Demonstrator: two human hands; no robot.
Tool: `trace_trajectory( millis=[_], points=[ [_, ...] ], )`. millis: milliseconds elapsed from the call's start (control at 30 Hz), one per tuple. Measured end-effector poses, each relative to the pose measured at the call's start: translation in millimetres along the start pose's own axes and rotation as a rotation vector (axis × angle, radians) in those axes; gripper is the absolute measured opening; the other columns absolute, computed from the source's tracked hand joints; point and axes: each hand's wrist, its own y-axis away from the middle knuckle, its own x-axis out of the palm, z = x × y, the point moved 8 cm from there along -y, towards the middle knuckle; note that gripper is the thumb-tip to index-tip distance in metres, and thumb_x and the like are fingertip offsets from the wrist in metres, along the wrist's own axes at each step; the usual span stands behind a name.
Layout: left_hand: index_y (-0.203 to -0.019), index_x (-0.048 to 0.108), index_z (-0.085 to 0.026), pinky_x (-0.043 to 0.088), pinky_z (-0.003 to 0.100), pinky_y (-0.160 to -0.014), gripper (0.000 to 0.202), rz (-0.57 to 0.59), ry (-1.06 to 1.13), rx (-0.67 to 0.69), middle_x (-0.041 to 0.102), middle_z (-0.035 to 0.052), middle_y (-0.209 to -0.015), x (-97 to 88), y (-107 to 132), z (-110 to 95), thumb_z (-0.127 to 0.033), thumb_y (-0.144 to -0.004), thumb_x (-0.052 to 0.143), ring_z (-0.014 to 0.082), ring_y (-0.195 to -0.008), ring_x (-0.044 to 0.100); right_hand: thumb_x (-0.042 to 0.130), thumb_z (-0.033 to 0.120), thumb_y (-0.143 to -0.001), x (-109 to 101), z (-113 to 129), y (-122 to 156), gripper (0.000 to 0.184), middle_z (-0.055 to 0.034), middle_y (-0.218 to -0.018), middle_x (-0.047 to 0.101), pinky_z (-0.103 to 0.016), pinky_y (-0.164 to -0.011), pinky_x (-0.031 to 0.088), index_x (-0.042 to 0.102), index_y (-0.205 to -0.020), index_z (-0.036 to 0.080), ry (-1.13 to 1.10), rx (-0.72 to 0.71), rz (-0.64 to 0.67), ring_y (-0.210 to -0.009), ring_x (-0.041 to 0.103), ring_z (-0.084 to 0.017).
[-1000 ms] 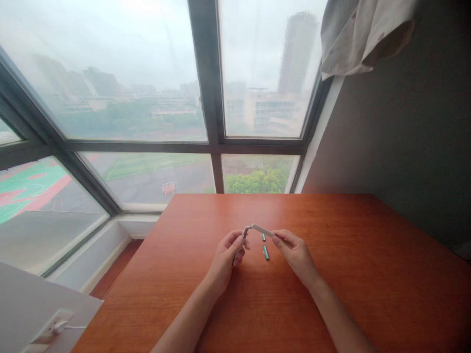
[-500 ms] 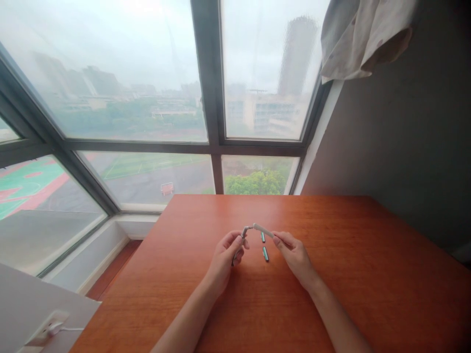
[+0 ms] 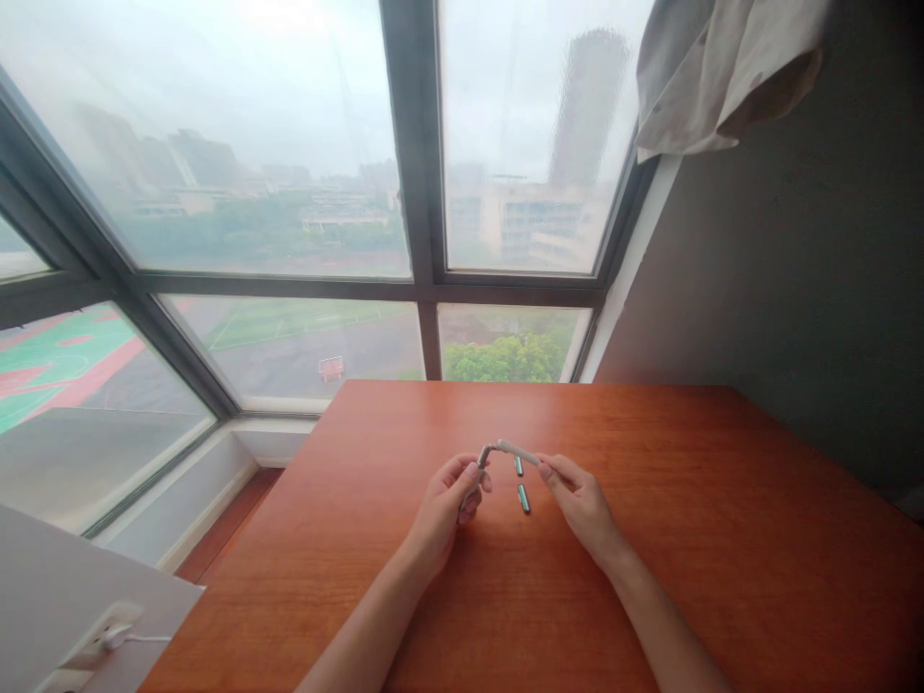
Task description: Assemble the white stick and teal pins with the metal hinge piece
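Note:
My left hand (image 3: 449,491) is closed around a slim silver razor handle (image 3: 482,456), whose bent neck rises above the fingers and points right. Between the thumb and fingers of my right hand (image 3: 581,496) is a pale grey stick (image 3: 517,450), tilted with its left end up. That end meets or nearly meets the tip of the handle's neck; contact is too small to make out. Two small green-and-black razor cartridges lie on the table between my hands: the near cartridge (image 3: 524,499) and the far cartridge (image 3: 518,466), just below the stick.
The reddish-brown wooden table (image 3: 346,597) reaches to large windows with a dark frame (image 3: 425,289). A grey wall (image 3: 780,279) stands at the right, with a pale cloth (image 3: 722,77) hanging above. At lower left is a wall socket (image 3: 101,640) with a white plug.
The whole view has shifted slightly. Both hands keep their grips, and the silver handle has turned a little in my left fingers. The cartridges lie as before.

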Motion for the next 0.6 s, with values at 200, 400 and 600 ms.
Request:
trace_trajectory(
  millis=[200, 400, 600],
  points=[
    [-0.089, 0.06, -0.015, 0.015, 0.017, -0.04, 0.03, 0.008, -0.035, -0.007, 0.058, 0.0002, -0.069, -0.1, -0.7, 2.5, -0.041, -0.075, 0.068, 0.0025, -0.043, 0.032, 0.049, 0.041, -0.09, 1.0, 7.2, 0.0, 0.032, -0.0032, -0.084, 0.065, -0.028, -0.075, 0.043, 0.068, -0.106, 0.021, 0.056, -0.057, -0.007, -0.084, 0.057, -0.02],
    [-0.086, 0.059, -0.015, 0.013, 0.018, -0.04, 0.029, -0.027, -0.031, 0.01, 0.055, -0.0016, -0.065, 2.5, 3.0, -2.8, -0.04, -0.075, 0.067, 0.0021, -0.042, 0.029, 0.048, 0.039, -0.091, -6.6, 6.3, -0.2, 0.029, -0.004, -0.089, 0.067, -0.029, -0.076, 0.043, 0.069, -0.103, 0.022, 0.139, -0.07, -0.065, -0.085, 0.058, -0.02],
    [-0.086, 0.059, -0.014, 0.014, 0.018, -0.04, 0.029, -0.025, -0.048, 0.002, 0.055, -0.0012, -0.065, 1.9, 1.9, -0.7, -0.04, -0.076, 0.067, 0.002, -0.042, 0.029, 0.048, 0.039, -0.091, -5.4, 6.4, -0.1, 0.03, -0.0043, -0.09, 0.068, -0.029, -0.077, 0.044, 0.069, -0.105, 0.023, 0.133, -0.068, -0.063, -0.086, 0.059, -0.02]
  ],
)
